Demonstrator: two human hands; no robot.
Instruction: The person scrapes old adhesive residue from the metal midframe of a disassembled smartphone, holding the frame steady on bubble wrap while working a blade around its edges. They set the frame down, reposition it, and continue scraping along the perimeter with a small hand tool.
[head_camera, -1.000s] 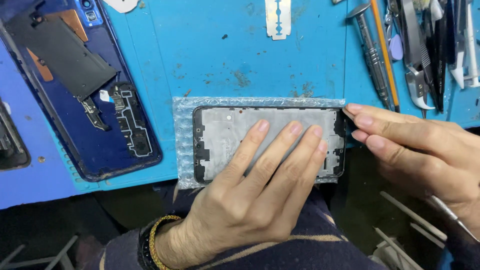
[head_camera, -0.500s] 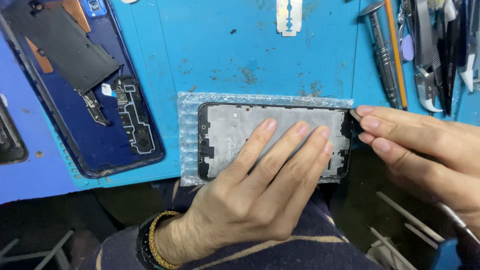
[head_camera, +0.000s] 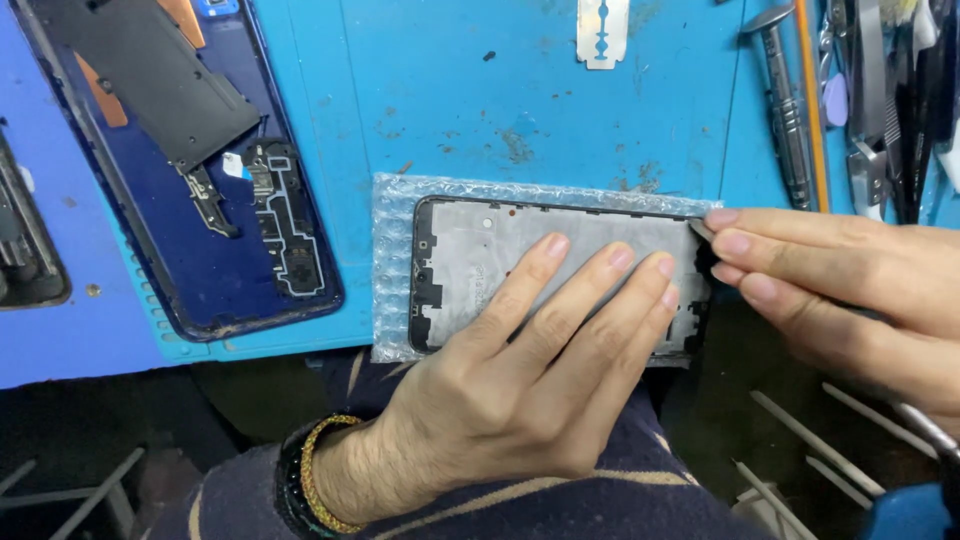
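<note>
A grey phone frame with a black rim (head_camera: 480, 265) lies face up on a sheet of bubble wrap (head_camera: 392, 270) at the front edge of the blue mat (head_camera: 450, 100). My left hand (head_camera: 520, 390) lies flat on the frame, fingers spread across its middle and right part. My right hand (head_camera: 850, 290) comes in from the right, its fingers pinched on a thin metal tool (head_camera: 700, 229) whose tip touches the frame's top right corner. Most of the tool is hidden inside the hand.
A blue phone back shell (head_camera: 200, 190) with black inner parts lies at the left. A razor blade (head_camera: 603, 30) rests at the top. Screwdrivers and tweezers (head_camera: 860, 100) crowd the top right. Thin sticks (head_camera: 800, 440) lie below the mat edge.
The view has shifted slightly, so the frame sits lower and more to the right. My right hand has crept to the frame's top right corner with the tool tip. My left hand stays flat.
</note>
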